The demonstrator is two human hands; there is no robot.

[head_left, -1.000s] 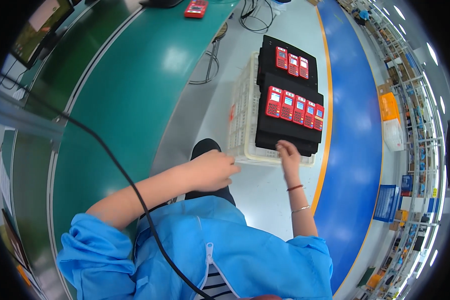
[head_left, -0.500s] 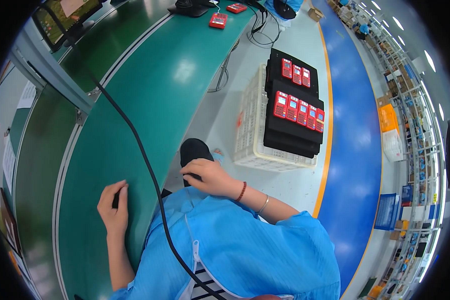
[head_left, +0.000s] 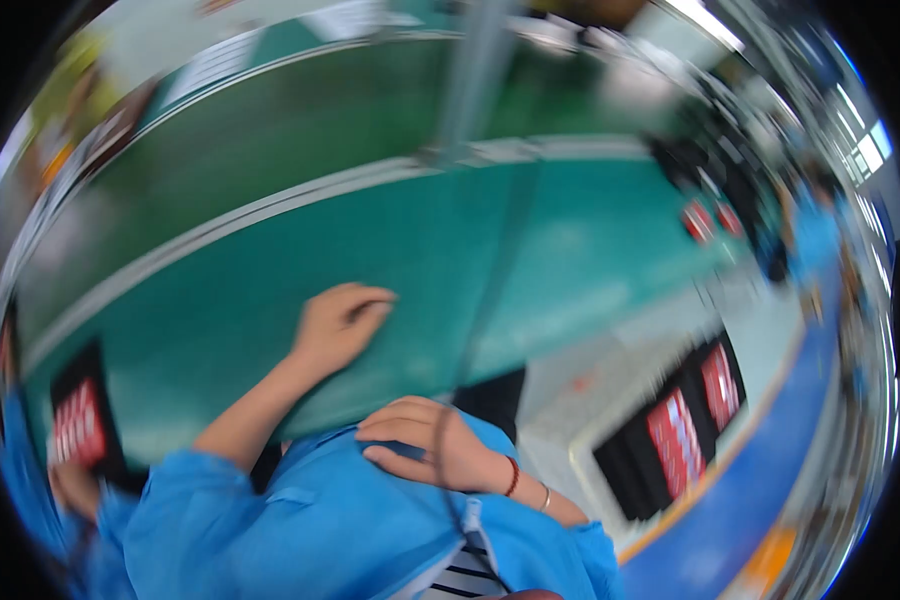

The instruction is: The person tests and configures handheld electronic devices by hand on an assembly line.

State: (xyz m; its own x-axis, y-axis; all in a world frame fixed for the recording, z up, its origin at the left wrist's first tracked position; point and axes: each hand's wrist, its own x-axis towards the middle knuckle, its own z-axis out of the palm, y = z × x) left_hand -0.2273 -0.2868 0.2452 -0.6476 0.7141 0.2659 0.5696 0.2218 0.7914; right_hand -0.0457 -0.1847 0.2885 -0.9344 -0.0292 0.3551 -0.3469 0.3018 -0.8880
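My left hand [head_left: 338, 328] rests on the green tabletop [head_left: 400, 240], its fingers loosely bent and the thumb apart from them. Nothing shows between them. On my lap, over the blue smock [head_left: 300, 530], lies my right hand [head_left: 440, 445], thumb and fingers spread, holding nothing. A dark cable [head_left: 490, 290] hangs blurred across the view in front of the right hand.
Right of me, black trays [head_left: 625, 470] carry red handheld keypad devices [head_left: 675, 440] on a pale crate. At the left edge a co-worker's hand [head_left: 75, 488] is by a black tray with red devices [head_left: 78, 425]. Two more red devices [head_left: 698, 222] lie at the table's far right end.
The view has swung to the left and blurred, bringing the co-worker and their tray into sight. Both my hands remain where they rested, on the tabletop and on my lap.
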